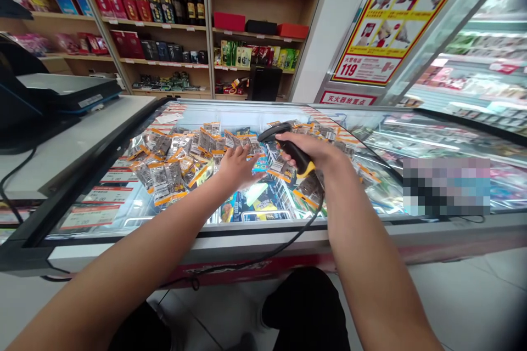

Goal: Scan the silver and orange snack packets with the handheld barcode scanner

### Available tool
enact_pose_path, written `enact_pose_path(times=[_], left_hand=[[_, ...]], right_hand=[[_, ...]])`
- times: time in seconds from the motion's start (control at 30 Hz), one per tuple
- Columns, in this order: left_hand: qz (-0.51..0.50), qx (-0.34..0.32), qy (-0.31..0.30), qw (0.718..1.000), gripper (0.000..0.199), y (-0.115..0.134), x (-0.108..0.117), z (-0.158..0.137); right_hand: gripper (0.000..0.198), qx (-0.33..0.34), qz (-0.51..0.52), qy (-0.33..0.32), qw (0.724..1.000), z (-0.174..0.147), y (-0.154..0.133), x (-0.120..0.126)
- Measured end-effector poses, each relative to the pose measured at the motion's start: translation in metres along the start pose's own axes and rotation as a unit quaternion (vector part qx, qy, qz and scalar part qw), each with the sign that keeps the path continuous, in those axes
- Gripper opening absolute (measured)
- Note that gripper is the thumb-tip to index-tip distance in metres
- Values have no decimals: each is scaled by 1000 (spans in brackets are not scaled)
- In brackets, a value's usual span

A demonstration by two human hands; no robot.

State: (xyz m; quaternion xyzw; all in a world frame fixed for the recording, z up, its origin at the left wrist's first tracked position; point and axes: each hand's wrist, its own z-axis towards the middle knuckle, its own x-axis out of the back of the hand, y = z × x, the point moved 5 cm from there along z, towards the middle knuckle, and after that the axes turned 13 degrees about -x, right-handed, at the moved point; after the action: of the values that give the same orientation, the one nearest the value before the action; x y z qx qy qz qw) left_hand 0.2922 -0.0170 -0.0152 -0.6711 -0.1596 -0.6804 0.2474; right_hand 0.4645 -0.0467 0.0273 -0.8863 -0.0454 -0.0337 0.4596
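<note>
My right hand [307, 148] is wrapped round the handle of a black and yellow barcode scanner [293, 149], its head pointing left. A dark cable runs from the scanner's handle down over the freezer's front edge. My left hand [239, 169] reaches out with its fingers apart and holds nothing that I can see. Beside it lies a heap of small clear packets [168, 175] with orange edges, spread on the glass top of a chest freezer [230, 242]. More of these packets [310, 189] lie around and below my right hand. Whether my left fingertips touch a packet is unclear.
Through the glass show bright packages and a white wire basket [282, 194]. A counter [88, 137] with a scale-like device [68, 93] stands on the left. Shelves [156, 24] of boxes and bottles rise behind. A red-and-yellow sign [395, 16] hangs at the right.
</note>
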Motion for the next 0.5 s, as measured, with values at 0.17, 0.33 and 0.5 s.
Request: enact_pose_path(times=[0.17, 0.33, 0.5], left_hand=[[-10, 13, 1, 1000, 78, -1, -1, 1], [-16, 16, -8, 1000, 75, -3, -4, 3], [-5, 15, -5, 1000, 78, -3, -4, 3]], right_hand=[[30, 0, -67, 0, 998, 2, 2, -3], [30, -11, -52, 12, 998, -1, 0, -6], [30, -11, -37, 5, 999, -1, 0, -7]])
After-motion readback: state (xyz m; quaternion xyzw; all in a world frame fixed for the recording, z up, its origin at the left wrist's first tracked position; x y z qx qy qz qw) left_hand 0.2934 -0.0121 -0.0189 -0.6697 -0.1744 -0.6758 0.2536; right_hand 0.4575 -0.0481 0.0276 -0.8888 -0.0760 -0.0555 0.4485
